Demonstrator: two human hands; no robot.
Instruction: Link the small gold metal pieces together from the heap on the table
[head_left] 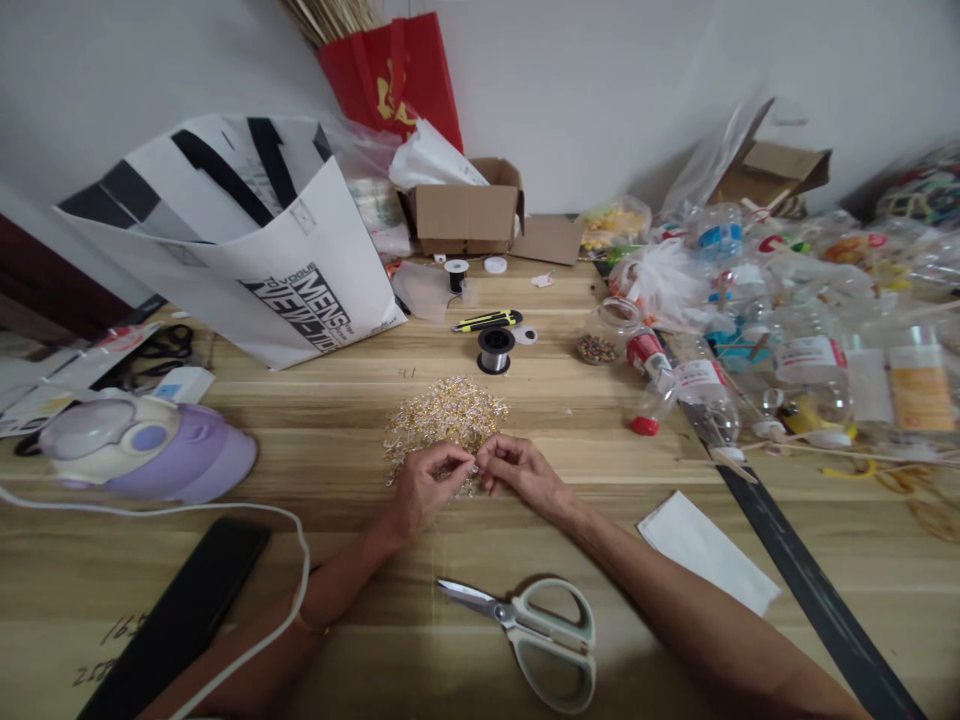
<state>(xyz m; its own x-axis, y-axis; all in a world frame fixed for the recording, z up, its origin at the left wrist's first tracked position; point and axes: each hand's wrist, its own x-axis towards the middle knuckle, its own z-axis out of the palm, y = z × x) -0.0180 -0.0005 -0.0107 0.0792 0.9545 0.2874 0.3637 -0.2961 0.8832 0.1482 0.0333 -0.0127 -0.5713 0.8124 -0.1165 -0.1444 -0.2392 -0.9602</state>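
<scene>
A loose pile of small gold and silver pieces (pixel 448 415), too small to name, is spread on the wooden table. At its near edge my left hand (pixel 435 478) has thumb and forefinger pinched together. Facing it, my right hand (pixel 517 470) is closed in a pinch as well, and the fingertips of both hands nearly meet. Whatever sits between them is too tiny to make out. Behind the pile stands a spool of thin silvery wire (pixel 496 352). Closer to me lie scissors (pixel 525 630) with pale handles, their blades pointing left.
A yellow-black utility knife (pixel 487 321) and a dark spool (pixel 455 274) lie farther back. Plastic bottles (pixel 810 360) crowd the right side. On the left are a white bag (pixel 300 270), a purple device (pixel 187 455), a white cable (pixel 225 508) and a black phone-like slab (pixel 180 610). Folded white paper (pixel 705 550) lies right.
</scene>
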